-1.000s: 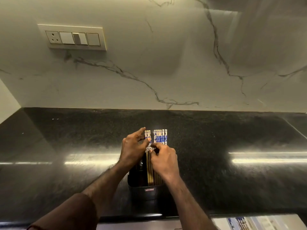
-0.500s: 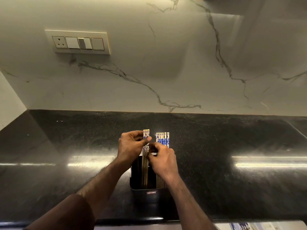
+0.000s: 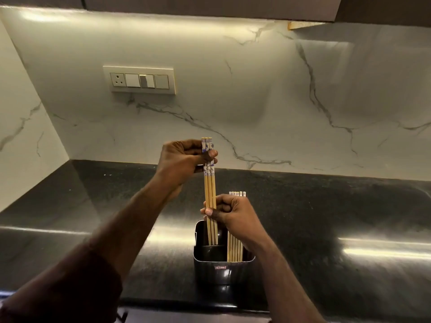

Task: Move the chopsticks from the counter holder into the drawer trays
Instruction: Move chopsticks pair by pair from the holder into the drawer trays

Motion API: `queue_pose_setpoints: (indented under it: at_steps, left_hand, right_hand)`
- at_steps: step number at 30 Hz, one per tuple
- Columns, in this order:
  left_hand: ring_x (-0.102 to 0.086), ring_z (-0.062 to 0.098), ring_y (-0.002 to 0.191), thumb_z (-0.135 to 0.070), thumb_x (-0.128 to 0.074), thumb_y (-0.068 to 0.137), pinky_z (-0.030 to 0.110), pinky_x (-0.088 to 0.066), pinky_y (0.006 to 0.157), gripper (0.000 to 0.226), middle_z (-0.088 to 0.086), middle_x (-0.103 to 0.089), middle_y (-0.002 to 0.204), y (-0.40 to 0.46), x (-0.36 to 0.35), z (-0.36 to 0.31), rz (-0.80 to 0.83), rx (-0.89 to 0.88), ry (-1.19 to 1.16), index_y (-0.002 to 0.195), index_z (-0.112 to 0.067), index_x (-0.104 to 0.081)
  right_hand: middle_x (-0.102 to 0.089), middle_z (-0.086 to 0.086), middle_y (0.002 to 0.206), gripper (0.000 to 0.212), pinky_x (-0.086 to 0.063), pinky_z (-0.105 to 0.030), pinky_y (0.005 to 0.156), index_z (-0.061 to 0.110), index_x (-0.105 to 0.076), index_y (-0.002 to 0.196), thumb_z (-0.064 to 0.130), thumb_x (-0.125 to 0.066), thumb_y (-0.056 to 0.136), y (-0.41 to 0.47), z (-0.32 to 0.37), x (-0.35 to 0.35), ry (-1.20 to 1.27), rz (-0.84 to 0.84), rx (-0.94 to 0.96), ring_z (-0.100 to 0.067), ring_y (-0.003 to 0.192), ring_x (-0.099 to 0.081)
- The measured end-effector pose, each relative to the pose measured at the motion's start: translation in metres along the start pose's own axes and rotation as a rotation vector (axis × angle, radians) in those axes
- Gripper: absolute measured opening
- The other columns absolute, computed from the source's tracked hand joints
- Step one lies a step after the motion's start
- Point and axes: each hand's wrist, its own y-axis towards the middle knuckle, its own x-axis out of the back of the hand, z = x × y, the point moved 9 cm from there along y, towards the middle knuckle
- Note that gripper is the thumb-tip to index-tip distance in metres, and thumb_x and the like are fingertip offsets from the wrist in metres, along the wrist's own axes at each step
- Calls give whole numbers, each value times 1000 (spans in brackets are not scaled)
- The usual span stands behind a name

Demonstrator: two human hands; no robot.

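Note:
A black holder [image 3: 222, 270] stands on the dark counter near its front edge. My left hand [image 3: 182, 160] pinches the blue-and-white patterned tops of three wooden chopsticks [image 3: 210, 190], raised upright with their tips still inside the holder's left side. My right hand [image 3: 229, 212] grips the same three lower down, with thumb and fingers round their shafts. Several more chopsticks [image 3: 235, 249] stand in the holder's right side, partly hidden behind my right hand. The drawer trays are out of view.
The black polished counter [image 3: 326, 217] runs left and right under a white marble backsplash. A switch and socket plate [image 3: 140, 79] sits on the wall at upper left. Dark cabinets [image 3: 210, 5] hang above. The counter's front edge [image 3: 186, 305] lies just below the holder.
My left hand has lifted three chopsticks well up out of the holder. My right hand has moved onto their shafts. The camera has tilted up, hiding the drawer.

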Motion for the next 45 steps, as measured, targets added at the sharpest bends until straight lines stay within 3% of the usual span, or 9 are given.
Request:
queue_pose_setpoints:
  at_steps: [8,13,17,22,25,29,34,39,45]
  left_hand:
    - [-75,19,77,-2,-67,83,26,-60,68,19,11,-74,93,-40,8,-43,91,-33,-52,101,-5,-68]
    - [-74,21,83,-9,-72,77,28,-60,71,23,8,-76,89,-87,17,-44,167,-12,4,100,-7,-70]
    - [-74,23,86,-11,-73,78,32,-60,76,27,10,-76,91,-125,20,-28,228,30,13,104,-4,-69]
    - [-74,21,84,-8,-70,80,25,-58,68,24,12,-75,92,-178,-7,-14,310,70,-24,103,-3,-69]
    - [-74,24,85,-9,-70,80,27,-59,69,25,15,-75,94,-206,-41,-14,370,87,-46,104,-3,-69]
    - [-74,24,85,-8,-70,80,33,-60,77,25,14,-75,93,-235,-92,-20,420,83,-54,104,-2,-68]
    - [-74,22,86,-9,-69,82,33,-59,80,20,12,-75,94,-274,-172,-19,487,81,-44,102,-6,-68]
    - [-75,21,82,-8,-69,82,25,-59,70,20,11,-76,90,-325,-269,-13,503,92,-92,102,-5,-69]
    - [-74,22,84,-7,-67,84,33,-60,76,22,11,-76,92,-368,-366,9,486,134,-113,107,-5,-68]
  right_hand:
    - [-76,-3,90,19,-53,-15,67,8,-70,104,7,-70,86,-49,44,-17,-47,-25,70,-10,82,-73]
    - [-76,-10,92,20,-58,-30,76,2,-71,103,5,-71,84,-91,45,-38,5,-56,33,-20,85,-74]
    - [-76,-11,95,21,-58,-28,77,2,-70,105,2,-69,84,-136,29,-56,53,-91,-18,-20,89,-74]
    - [-76,-11,93,18,-59,-36,83,5,-72,102,2,-70,84,-198,3,-50,30,-176,-67,-23,90,-74]
    - [-77,-10,89,16,-59,-29,73,5,-73,100,3,-71,84,-237,-1,-28,-16,-251,-81,-22,85,-74]
    - [-77,-10,87,15,-61,-35,75,6,-74,98,6,-73,83,-287,-3,11,-62,-348,-87,-23,83,-74]
    - [-76,-9,87,15,-59,-23,66,7,-75,98,8,-74,83,-355,-10,72,-111,-443,-105,-19,79,-74]
    - [-77,-10,89,17,-61,-29,73,6,-75,100,10,-74,83,-434,-28,149,-132,-507,-168,-22,81,-74]
    - [-77,-7,86,12,-61,-42,78,10,-77,93,9,-76,81,-500,-51,236,-192,-558,-220,-22,80,-74]
